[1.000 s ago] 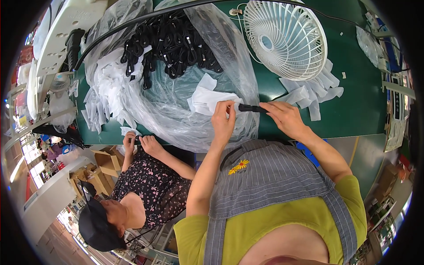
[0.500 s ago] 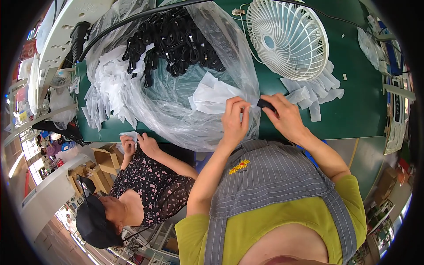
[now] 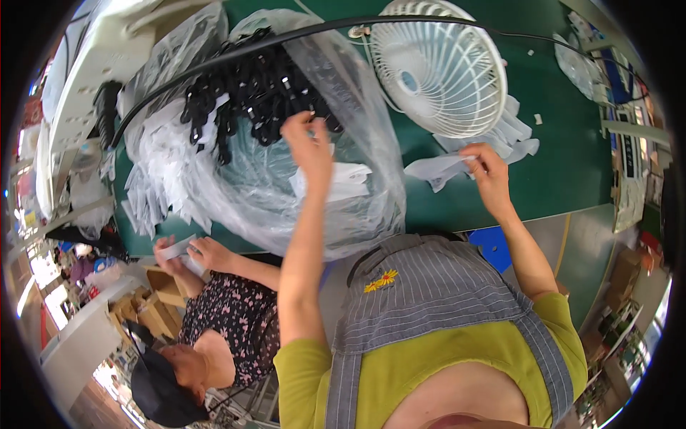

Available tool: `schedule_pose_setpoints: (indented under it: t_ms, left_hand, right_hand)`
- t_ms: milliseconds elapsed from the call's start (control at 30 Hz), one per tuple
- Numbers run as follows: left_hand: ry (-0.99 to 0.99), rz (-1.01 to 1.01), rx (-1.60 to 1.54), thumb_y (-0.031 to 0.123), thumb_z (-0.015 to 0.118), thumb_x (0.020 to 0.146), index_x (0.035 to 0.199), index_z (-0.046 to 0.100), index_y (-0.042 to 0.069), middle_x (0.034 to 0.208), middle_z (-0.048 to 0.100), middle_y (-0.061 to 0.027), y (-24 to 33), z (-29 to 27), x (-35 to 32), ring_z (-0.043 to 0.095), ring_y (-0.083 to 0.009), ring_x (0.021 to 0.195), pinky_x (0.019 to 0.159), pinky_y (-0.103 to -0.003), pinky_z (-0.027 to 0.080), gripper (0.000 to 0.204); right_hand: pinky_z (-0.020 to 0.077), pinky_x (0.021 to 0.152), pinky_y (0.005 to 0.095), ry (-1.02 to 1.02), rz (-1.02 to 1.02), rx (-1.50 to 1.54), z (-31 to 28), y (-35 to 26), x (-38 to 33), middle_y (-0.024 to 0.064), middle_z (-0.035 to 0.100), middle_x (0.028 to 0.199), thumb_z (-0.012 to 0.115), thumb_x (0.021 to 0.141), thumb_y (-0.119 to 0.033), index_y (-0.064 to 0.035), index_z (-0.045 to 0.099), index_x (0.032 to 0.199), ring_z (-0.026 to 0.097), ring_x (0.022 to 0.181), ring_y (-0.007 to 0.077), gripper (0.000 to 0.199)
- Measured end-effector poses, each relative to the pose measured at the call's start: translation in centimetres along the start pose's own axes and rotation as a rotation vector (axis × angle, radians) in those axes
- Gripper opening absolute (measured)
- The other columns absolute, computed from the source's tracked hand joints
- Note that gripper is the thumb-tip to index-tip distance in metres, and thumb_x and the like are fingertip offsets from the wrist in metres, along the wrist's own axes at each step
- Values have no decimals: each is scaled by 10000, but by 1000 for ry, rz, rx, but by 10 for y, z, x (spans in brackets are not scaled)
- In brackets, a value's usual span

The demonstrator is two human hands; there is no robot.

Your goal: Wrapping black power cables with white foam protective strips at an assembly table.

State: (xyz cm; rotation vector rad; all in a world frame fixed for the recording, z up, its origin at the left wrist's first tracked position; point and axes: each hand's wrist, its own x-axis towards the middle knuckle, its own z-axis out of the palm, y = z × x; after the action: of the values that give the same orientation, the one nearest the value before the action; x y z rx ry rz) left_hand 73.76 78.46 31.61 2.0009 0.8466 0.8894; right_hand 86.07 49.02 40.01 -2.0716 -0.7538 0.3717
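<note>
My left hand [image 3: 309, 146] reaches over the clear plastic bag [image 3: 243, 196] at the near edge of a pile of coiled black cables [image 3: 261, 100]. Its fingers are bent with the thumb apart, and I see nothing held in them. Between thumb and fingers, my right hand [image 3: 489, 171] pinches the end of a flat white pouch [image 3: 437, 169], whose other end points left above the green table. Several more white pouches [image 3: 346, 180] lie on the clear bag, just right of my left wrist.
A white fan [image 3: 443, 71] stands at the back, with white pouches [image 3: 516, 139] beside it. More white pouches [image 3: 168, 164] are heaped at left. A black cord [image 3: 300, 32] crosses overhead. At my left, a co-worker's hands [image 3: 193, 254] hold a white piece. Green table [image 3: 564, 171] extends right.
My left hand has moved left and away from me to the black cables. My right hand has moved right; the black piece it held is gone from it, and it now holds a white pouch.
</note>
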Motion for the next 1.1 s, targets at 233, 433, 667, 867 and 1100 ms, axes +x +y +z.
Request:
schedule_pose_setpoints:
  t_ms: [233, 433, 667, 867, 1100]
  left_hand:
    - [-109, -301, 470, 236, 684, 837, 1079, 517, 45, 1113, 551, -193, -72, 13, 42, 605, -410, 921, 789, -495, 496, 350]
    - [-22, -338, 108, 197, 630, 876, 957, 541, -7, 854, 581, -165, -55, 7, 13, 593, -303, 752, 657, -408, 468, 236]
    - [-372, -555, -487, 98, 613, 903, 1135, 547, 22, 907, 631, -77, 70, -10, -120, 623, -162, 766, 622, -277, 489, 253]
    - [-332, -323, 183, 158, 637, 892, 1238, 528, 60, 914, 647, -114, 6, -32, -90, 655, -258, 747, 608, -365, 508, 376]
    - [-488, -236, 573, 252, 642, 878, 1031, 634, 108, 914, 649, -103, -32, -23, -74, 660, -329, 718, 635, -437, 495, 211]
  right_hand:
    - [434, 939, 400, 241, 63, -544, -23, 56, -8, 136, 625, 1078, 617, 848, -5, -40, 605, 1089, 582, 1039, 335, 244]
    - [512, 788, 324, -207, 42, 19, 49, -16, 1, 122, 658, 1012, 563, 935, -86, -40, 598, 1152, 655, 910, 240, 225]
    - [470, 674, 316, -447, 649, 886, 127, -25, 20, 95, 642, 940, 616, 932, -216, -41, 558, 1176, 560, 786, 147, 306]
    - [453, 641, 347, -340, 289, 149, 94, 0, 4, 160, 618, 794, 640, 903, -203, -9, 531, 1107, 566, 669, 217, 303]
    - [457, 673, 387, -456, 245, 123, 93, -14, -10, 188, 604, 831, 632, 897, -175, 1, 529, 1104, 581, 712, 325, 291]
